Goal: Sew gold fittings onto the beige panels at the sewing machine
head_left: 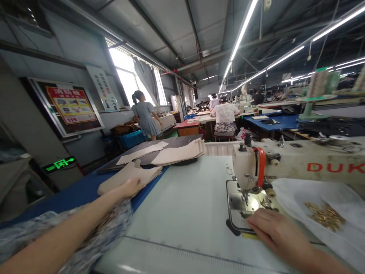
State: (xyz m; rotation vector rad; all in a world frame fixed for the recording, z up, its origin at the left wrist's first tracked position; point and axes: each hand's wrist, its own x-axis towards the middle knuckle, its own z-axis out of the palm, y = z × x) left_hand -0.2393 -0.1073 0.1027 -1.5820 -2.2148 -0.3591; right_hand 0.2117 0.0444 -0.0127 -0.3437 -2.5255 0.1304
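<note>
My left hand (129,187) reaches across the blue table edge and lies on a stack of beige cut fabric pieces (128,177); its fingers are hidden at the stack's edge. Further back, more beige pieces (176,153) lie on a dark sheet. My right hand (275,233) rests on the pale tabletop, just in front of the needle plate of a white industrial sewing machine (313,163). To its right, brass-coloured small metal parts (325,216) lie on a white cloth (310,198). A patterned sleeve (108,224) hangs below my left arm.
A measuring scale (199,255) runs along the tabletop's front edge. Beyond the table, one person stands by the windows and another sits at a workbench. Blue tables, further sewing stations and a green exit sign (59,164) surround the work area.
</note>
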